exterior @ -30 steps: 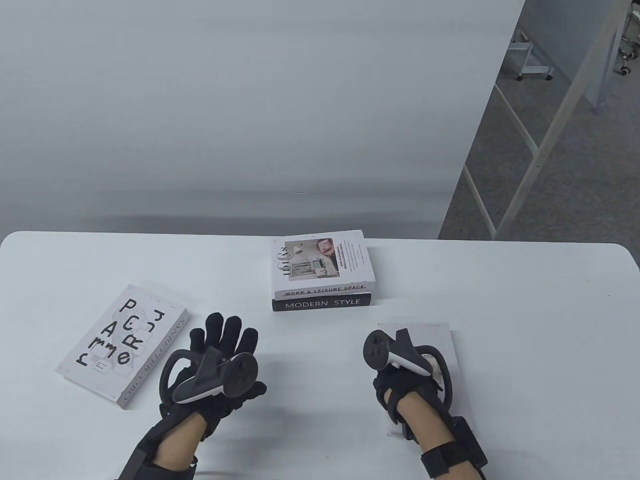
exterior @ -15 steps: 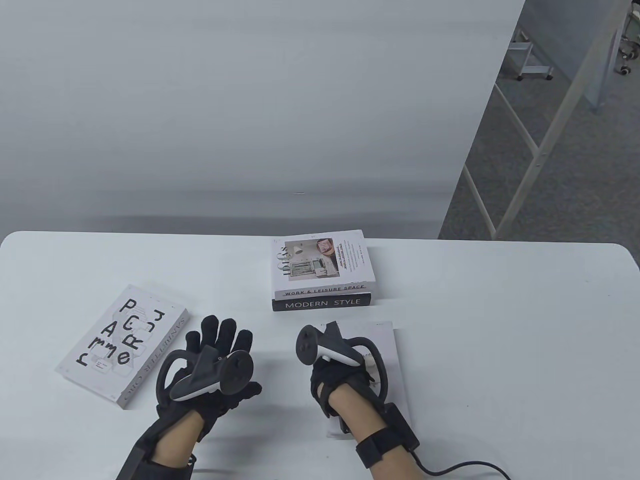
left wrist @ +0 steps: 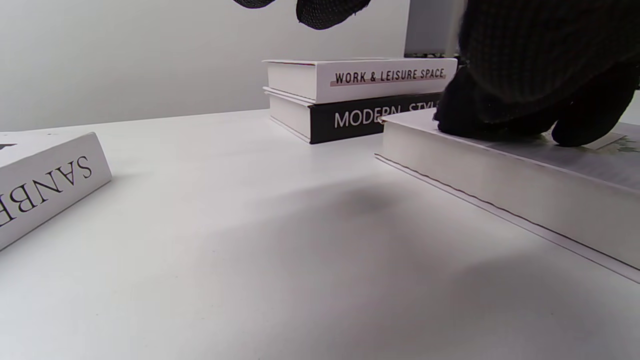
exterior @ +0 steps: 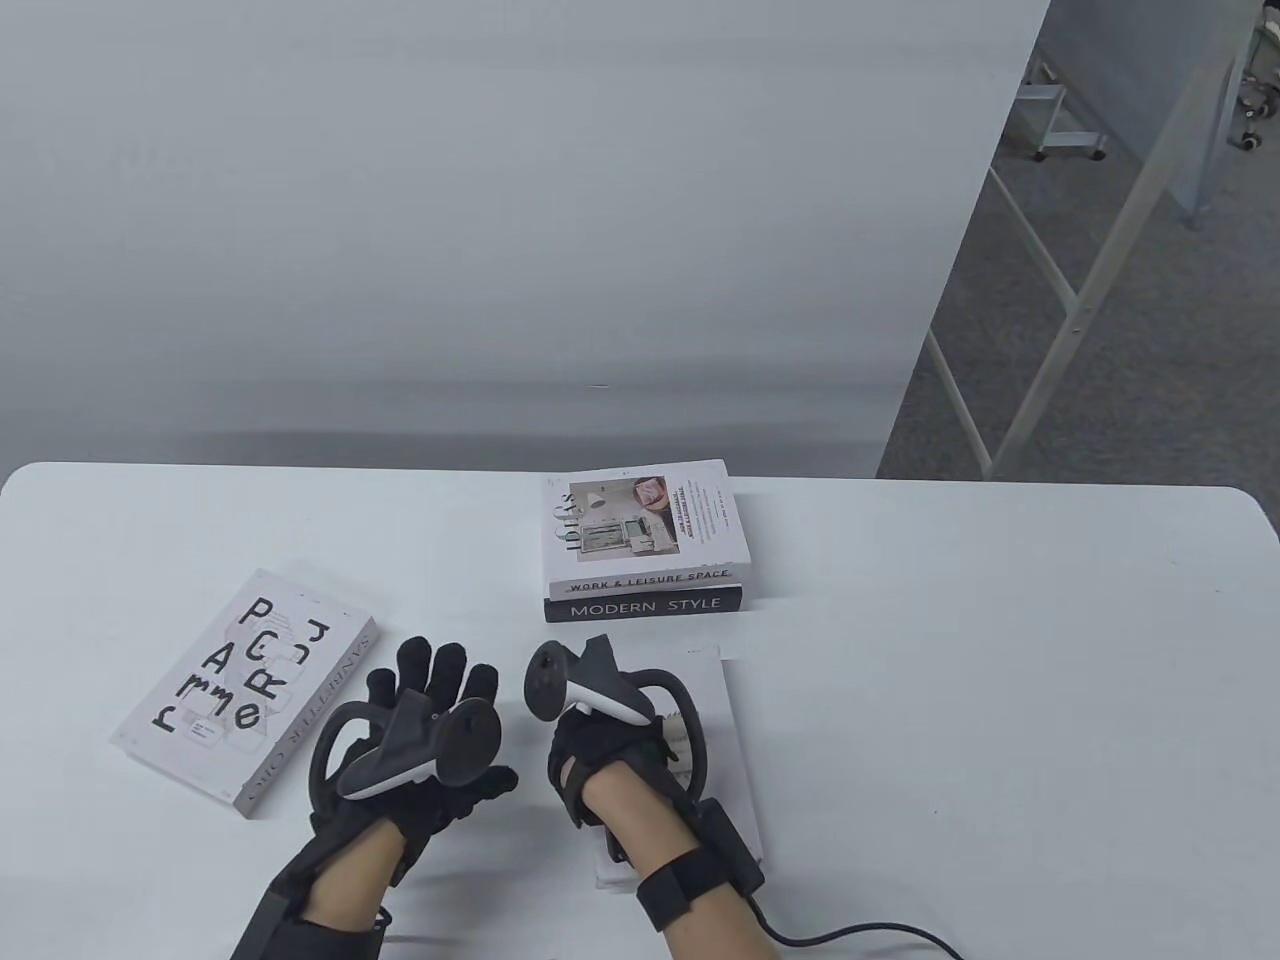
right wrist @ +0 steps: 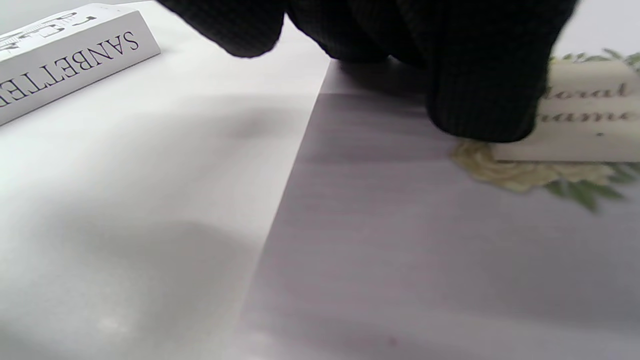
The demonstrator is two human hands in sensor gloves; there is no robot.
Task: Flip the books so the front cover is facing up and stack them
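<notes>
- Slid leftward across the table (exterior: 1000, 650) since a second ago: right hand (exterior: 600, 745) and the floral book (exterior: 725, 760) under it, now close by the left hand (exterior: 430, 740).
- Fingers pressed flat on the cover, not wrapped round an edge.
- Left hand spread apart, holding nothing, just beside the book's near edge — likely ready to help lift.
- Floral book: pale grey cover, cream label, front side seemingly up already.
- Two-book stack (exterior: 645, 545) just beyond; lettered book (exterior: 245, 690) well left, unstacked.

Table view high, facing down, wrist views low, close, sharing the table (exterior: 1000, 650).
</notes>
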